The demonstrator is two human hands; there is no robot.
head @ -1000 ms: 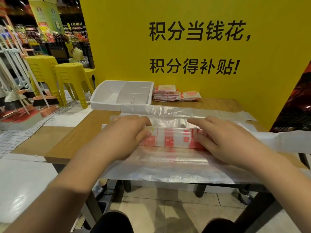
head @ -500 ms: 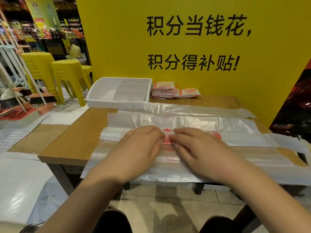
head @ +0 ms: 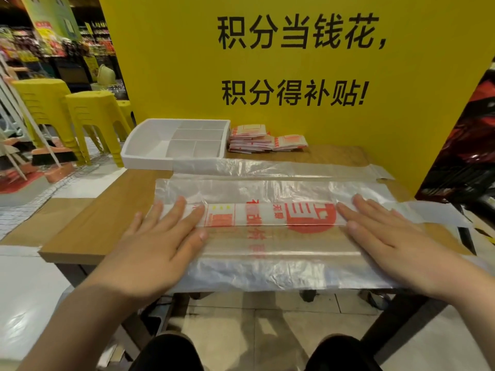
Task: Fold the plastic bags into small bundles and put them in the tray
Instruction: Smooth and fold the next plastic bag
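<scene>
A clear plastic bag with red print is folded into a long strip (head: 267, 214) across the wooden table (head: 96, 226). My left hand (head: 163, 234) lies flat on the strip's left end, fingers straight. Pressing the right end, my right hand (head: 383, 231) is flat too. Another clear bag (head: 267, 167) lies spread behind the strip, and more plastic (head: 267, 271) hangs over the front edge. A white divided tray (head: 150, 159) stands at the back left with its compartments bare. Several folded bundles (head: 257, 141) with red print are stacked to the right of the tray.
A yellow wall panel (head: 294, 124) with black characters rises right behind the table. Yellow plastic stools (head: 91, 116) and brooms stand on the floor to the left. My knees show below the table's front edge.
My hands, together at the middle of the strip half a second ago, have slid apart to its two ends, smoothing it flat and uncovering the red print.
</scene>
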